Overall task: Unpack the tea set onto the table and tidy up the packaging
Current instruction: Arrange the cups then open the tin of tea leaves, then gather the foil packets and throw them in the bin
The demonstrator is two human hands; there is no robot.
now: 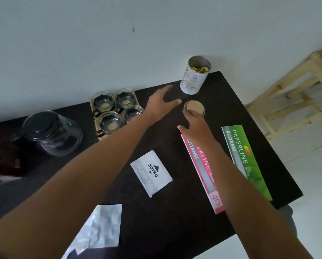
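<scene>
A white tea canister [192, 79] stands open at the far edge of the dark table [156, 212], with gold foil showing inside. Its round tan lid [193, 107] lies flat just in front of it. My right hand [195, 124] rests with its fingertips on the lid's near rim. My left hand [161, 102] hovers with fingers spread to the left of the lid and canister, holding nothing. A glass teapot [51, 133] with a dark lid stands at the far left. Several glass cups [115, 111] sit on a wooden tray [97, 128] beside it.
A white stamp-pad box [151, 172] lies mid-table. A pink receipt book [203, 172] and a green one [244, 157] lie to the right, partly under my right arm. A silver foil bag [98, 228] lies near the front edge. A wooden stool [294, 94] stands beyond the table's right side.
</scene>
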